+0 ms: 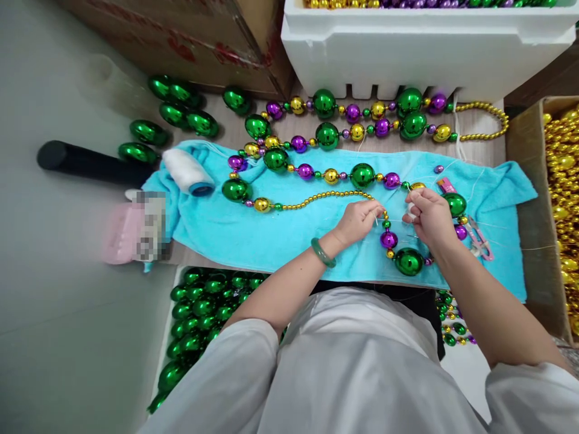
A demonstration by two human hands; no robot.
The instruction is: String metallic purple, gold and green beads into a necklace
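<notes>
A long strand of green, purple and gold beads [330, 176] winds across a turquoise towel [253, 232]. My left hand [358, 220], with a green bangle on its wrist, pinches the thin gold-bead section of the strand where it meets a small green bead. My right hand [429, 216] is closed around the white thread and something small and white, just right of the left hand. A purple bead [389, 239] and a large green bead [408, 261] hang on the strand below both hands.
A white thread spool [187, 171] lies on the towel's left end. Pink scissors [480, 239] lie right of my hands. Loose green beads [181, 108] sit at the back left, a box of green beads [199, 313] below, a gold-bead box [563, 199] at right, a white foam box [407, 48] behind.
</notes>
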